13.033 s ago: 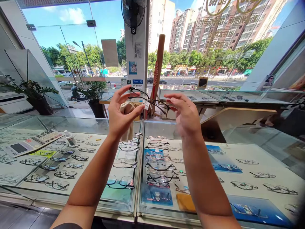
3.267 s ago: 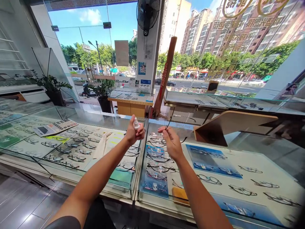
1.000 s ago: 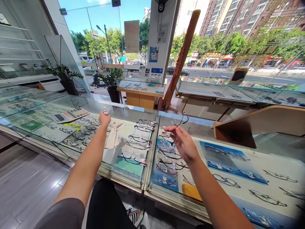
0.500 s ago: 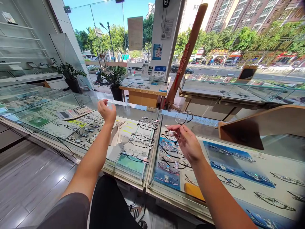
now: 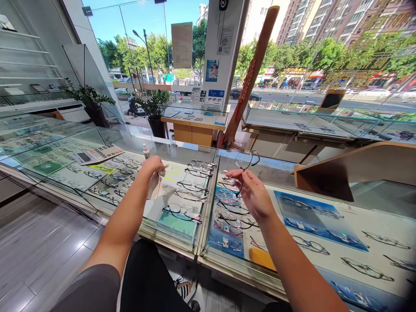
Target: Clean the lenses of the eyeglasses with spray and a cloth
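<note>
My right hand (image 5: 255, 193) pinches a thin-rimmed pair of eyeglasses (image 5: 243, 161) above the right part of the glass counter. One lens stands upright over the fingers, and a dark temple arm hangs below them. My left hand (image 5: 154, 165) is at the top of a crumpled beige cloth (image 5: 155, 186) on the counter, its fingers closed on it; the fingertips are partly hidden. Just behind that hand stands a small spray bottle (image 5: 146, 151). Several eyeglasses (image 5: 182, 212) lie in a column between my two hands.
The glass display counter (image 5: 203, 242) runs across in front of me, with many frames inside. A large calculator (image 5: 99, 154) lies on the left. A wooden stand (image 5: 320, 171) sits at the right, and an orange-yellow case (image 5: 262, 259) near the front edge. Potted plants (image 5: 157, 108) stand beyond.
My left hand has come down from in front of the spray bottle onto the cloth, and the bottle now shows. My right hand still holds the eyeglasses in nearly the same place.
</note>
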Motion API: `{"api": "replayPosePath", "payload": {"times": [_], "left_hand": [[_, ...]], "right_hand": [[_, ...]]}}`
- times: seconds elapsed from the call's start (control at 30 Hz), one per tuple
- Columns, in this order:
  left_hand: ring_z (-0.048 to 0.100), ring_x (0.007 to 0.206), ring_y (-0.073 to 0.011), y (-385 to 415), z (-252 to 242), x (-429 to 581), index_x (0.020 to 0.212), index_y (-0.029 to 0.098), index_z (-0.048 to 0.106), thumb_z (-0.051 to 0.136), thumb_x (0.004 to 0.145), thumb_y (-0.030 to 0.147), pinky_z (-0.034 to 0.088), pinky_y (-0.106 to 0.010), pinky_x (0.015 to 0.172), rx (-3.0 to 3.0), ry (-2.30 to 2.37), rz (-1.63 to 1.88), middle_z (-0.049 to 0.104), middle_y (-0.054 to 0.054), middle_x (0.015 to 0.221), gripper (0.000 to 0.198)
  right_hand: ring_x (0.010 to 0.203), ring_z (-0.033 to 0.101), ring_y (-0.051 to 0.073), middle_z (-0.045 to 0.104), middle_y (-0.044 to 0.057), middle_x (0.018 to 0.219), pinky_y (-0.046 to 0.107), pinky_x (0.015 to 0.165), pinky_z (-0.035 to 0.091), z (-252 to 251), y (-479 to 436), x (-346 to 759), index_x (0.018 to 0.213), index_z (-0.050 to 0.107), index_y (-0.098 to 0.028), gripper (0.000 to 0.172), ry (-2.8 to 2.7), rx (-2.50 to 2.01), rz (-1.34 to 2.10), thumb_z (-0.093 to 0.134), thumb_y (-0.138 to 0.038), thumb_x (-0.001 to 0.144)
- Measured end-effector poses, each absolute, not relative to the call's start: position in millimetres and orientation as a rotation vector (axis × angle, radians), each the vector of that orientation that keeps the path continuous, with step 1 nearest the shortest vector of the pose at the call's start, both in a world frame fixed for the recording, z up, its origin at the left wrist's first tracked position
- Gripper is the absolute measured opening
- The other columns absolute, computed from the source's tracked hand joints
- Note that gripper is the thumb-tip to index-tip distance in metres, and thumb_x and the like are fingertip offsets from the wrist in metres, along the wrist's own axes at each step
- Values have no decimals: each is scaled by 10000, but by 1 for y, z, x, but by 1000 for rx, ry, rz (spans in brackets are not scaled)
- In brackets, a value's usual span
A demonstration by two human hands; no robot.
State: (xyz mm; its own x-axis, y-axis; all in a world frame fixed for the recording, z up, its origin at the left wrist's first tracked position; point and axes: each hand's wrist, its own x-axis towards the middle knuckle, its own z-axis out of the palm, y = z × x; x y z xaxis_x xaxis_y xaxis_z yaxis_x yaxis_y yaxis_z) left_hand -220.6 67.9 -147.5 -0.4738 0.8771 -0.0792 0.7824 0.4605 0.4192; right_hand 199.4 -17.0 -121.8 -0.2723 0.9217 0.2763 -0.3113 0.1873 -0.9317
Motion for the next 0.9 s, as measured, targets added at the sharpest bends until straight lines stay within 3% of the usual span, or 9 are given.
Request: {"api": "replayPosePath", "payload": {"times": [0.1,0.27,0.37,0.5,0.73,0.9], "left_hand": [[731,1104,-237,69,-142,-219,1226,161,718,738,1027,423,626,-450,976,1403,2439,645,740,-95,1225,330],[699,944,-293,65,-129,-213,851,204,649,656,979,302,536,-392,873,1357,2354,1161,702,-70,843,161],[614,793,-228,60,-119,-200,788,224,574,549,959,244,467,-319,755,1327,2188,1448,615,-27,744,174],[476,638,-162,52,-92,-164,790,224,538,502,938,296,392,-278,627,1334,1863,1690,510,16,670,168],[585,694,-138,31,-8,-68,916,195,658,717,839,499,462,-247,652,1581,1236,1695,668,-1,800,319],[606,721,-121,4,27,-13,904,181,673,816,833,491,465,-228,661,1677,765,1533,681,-6,827,349]], "right_hand": [[1122,644,251,775,59,1145,367,872,477,-121,-17,199,907,775,-295,276,-1325,-665,1358,691,-539,1006],[1104,651,257,790,62,1120,374,849,488,-119,-15,199,897,757,-293,292,-1329,-664,1340,701,-565,989],[1097,660,252,800,58,1121,374,848,497,-120,-14,198,900,762,-293,300,-1333,-660,1328,711,-578,976],[1053,680,250,816,63,1114,379,832,514,-111,-9,196,897,768,-283,328,-1330,-665,1328,744,-608,937],[1075,690,238,808,32,1163,388,892,542,-18,-15,199,939,789,-308,282,-1418,-534,1233,729,-581,971],[1071,720,247,803,35,1170,425,947,564,26,-31,200,941,750,-307,279,-1374,-452,1123,692,-574,996]]}}
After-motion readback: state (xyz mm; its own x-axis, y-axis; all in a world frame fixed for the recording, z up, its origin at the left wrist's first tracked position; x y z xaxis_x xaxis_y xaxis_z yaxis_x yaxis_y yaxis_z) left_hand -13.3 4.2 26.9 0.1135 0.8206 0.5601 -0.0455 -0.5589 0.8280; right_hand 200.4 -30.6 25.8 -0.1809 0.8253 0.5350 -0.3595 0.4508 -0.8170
